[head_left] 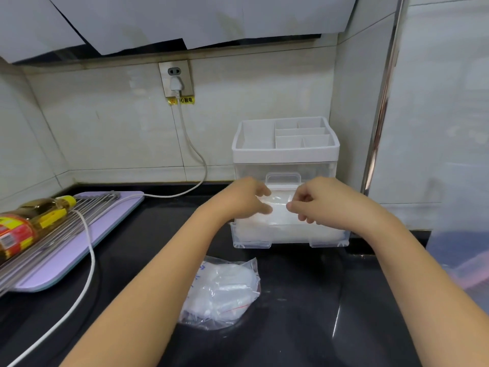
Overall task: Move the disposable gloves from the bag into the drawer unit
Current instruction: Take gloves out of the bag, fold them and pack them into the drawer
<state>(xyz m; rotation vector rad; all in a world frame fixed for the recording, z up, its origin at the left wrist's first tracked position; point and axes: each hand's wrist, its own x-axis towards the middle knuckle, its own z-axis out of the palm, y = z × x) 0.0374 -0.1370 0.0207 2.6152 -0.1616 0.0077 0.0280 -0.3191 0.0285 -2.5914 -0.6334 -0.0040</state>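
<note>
The black counter (304,300) was occupied at 1 o'clock by the drawer unit (285,152), whose lower drawer (289,238) was pulled open and lined with translucent white sheets. A lilac board (79,242) was laid at 9 o'clock. The bag (222,290), partly filled, was laid at 6 o'clock of the unit. The disposable gloves (277,207) were pinched between the left hand (243,200) and the right hand (317,200), directly above the open drawer.
</note>
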